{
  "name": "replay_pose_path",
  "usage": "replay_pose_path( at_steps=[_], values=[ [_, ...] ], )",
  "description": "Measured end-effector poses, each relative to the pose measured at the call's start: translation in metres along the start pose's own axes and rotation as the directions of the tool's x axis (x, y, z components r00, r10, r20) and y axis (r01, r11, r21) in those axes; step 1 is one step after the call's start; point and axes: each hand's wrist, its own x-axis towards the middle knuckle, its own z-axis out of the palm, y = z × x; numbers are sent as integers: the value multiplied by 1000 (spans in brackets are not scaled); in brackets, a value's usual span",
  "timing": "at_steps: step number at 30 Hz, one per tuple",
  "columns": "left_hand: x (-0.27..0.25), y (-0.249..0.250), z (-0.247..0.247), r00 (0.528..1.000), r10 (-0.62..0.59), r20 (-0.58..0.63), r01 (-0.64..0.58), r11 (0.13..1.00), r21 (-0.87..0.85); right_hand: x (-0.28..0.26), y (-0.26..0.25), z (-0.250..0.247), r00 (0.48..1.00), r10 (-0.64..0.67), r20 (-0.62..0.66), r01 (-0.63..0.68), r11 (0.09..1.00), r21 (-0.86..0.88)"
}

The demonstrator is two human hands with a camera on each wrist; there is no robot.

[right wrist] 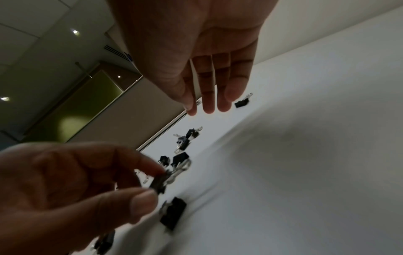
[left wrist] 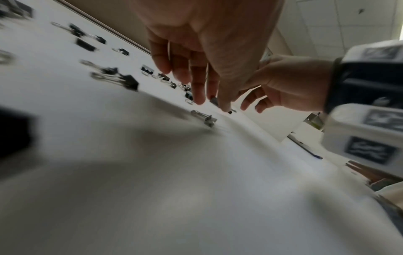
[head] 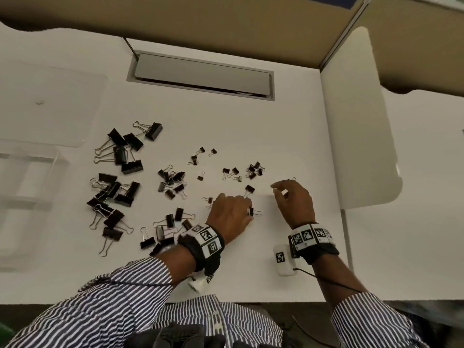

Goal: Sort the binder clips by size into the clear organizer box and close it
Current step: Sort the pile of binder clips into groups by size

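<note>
Black binder clips (head: 120, 187) lie scattered over the white desk (head: 288, 136), roughly grouped: large ones to the left, medium ones in the middle and near the left wrist, small ones further back. The left hand (head: 229, 213) pinches one medium clip (head: 253, 211) between thumb and fingertip; its wire handles point right, toward the right hand (head: 292, 199). That hand hovers just beside it with fingers loosely extended and holding nothing. Beyond its fingertips lies a small clip (right wrist: 241, 103) on the desk, apart from them. The clear organizer box (head: 27, 177) sits at the far left edge, lid raised, well apart from both hands and nearer the left one. So the pinched clip, I judge, must travel leftward across the large clips to reach a compartment.
</note>
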Motion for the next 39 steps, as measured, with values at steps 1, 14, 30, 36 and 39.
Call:
replay_pose_path(
  at_steps=[1,14,30,36,39],
  values=[
    [8,4,2,1000,3,-6,-3,1000,0,-1,3,-2,1000,2,-4,-2,1000,0],
    [-1,-33,-6,973,-192,-131,170,973,-158,9,0,9,918,-235,318,280,954,-103],
    [17,-18,4,969,-178,-169,160,980,-117,18,29,-7,980,-115,165,121,992,-26],
    [27,-25,-8,952,-171,-255,172,985,-17,43,9,-2,955,-197,220,215,975,-62],
    [23,-35,-10,949,-190,-252,190,981,-27,52,-9,2,940,-213,268,252,961,-118]
  ],
)
